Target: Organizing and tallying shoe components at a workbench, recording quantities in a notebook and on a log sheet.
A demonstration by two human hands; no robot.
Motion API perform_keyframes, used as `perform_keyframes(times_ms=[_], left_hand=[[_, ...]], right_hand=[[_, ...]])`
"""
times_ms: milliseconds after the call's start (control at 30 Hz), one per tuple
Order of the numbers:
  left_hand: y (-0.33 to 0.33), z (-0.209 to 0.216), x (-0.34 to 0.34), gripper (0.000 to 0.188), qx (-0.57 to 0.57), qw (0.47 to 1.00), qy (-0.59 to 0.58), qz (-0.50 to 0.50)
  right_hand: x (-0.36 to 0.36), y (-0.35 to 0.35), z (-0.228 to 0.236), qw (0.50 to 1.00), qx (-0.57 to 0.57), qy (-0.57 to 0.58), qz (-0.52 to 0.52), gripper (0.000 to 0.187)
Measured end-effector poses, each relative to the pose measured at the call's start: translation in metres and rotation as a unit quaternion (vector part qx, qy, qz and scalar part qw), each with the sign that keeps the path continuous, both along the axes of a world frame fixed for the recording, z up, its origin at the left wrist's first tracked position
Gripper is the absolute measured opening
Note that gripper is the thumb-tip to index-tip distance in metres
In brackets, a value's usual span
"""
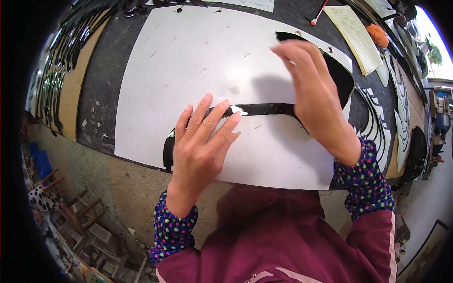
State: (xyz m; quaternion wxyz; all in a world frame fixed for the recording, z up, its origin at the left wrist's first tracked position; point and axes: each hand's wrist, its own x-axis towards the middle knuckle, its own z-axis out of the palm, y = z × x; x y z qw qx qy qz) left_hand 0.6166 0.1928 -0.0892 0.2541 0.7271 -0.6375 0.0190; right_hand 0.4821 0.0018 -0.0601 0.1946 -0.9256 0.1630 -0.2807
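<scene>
A glossy black curved strip [264, 109] lies across a large white board [155, 70], and its left end bends down toward the board's near edge. My left hand [200, 141] rests flat on the strip's left part, fingers spread. Above the right part of the strip my right hand [315, 89] is raised, slightly blurred, its fingers stretched out and nothing visible in them; its thumb is hidden. That hand hides where the strip's right end lies. Behind it, at the board's far right corner, lies a wider black sheet piece [343, 78], partly covered.
Several glossy black strips [52, 85] lie on cardboard at the left. White and black curved cut pieces [375, 115] are at the right. A notepad [358, 40], a red-and-white pen [315, 20] and an orange cloth-like item [377, 35] sit at the far right. Stools [82, 214] stand lower left.
</scene>
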Motion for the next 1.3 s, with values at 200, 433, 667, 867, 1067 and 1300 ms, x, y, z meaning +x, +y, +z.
perform_keyframes(times_ms=[200,433,667,867,1067,1300], left_hand=[[-0.006,0.0,0.009,0.028,-0.013,0.999,0.03,0.0],[0.002,0.025,0.007,0.029,-0.049,0.997,0.052,0.035],[0.018,0.033,-0.008,0.03,-0.101,0.985,0.124,0.07],[0.029,0.048,-0.013,0.029,-0.13,0.987,0.055,0.08],[0.02,0.066,-0.014,0.029,-0.144,0.987,-0.013,0.065],[-0.013,0.116,0.01,0.035,-0.129,0.991,-0.034,0.028]], right_hand=[[0.057,0.005,-0.037,0.977,-0.213,0.024,0.011,0.041],[0.06,0.018,-0.023,0.966,-0.249,0.074,-0.011,0.038],[0.035,-0.013,0.004,0.974,0.223,-0.043,0.012,0.025],[-0.081,-0.061,0.054,0.953,0.017,0.205,-0.22,0.044],[-0.111,-0.098,0.068,0.973,0.061,0.209,-0.074,0.038],[-0.049,-0.135,0.233,0.842,0.381,0.379,0.045,0.021]])
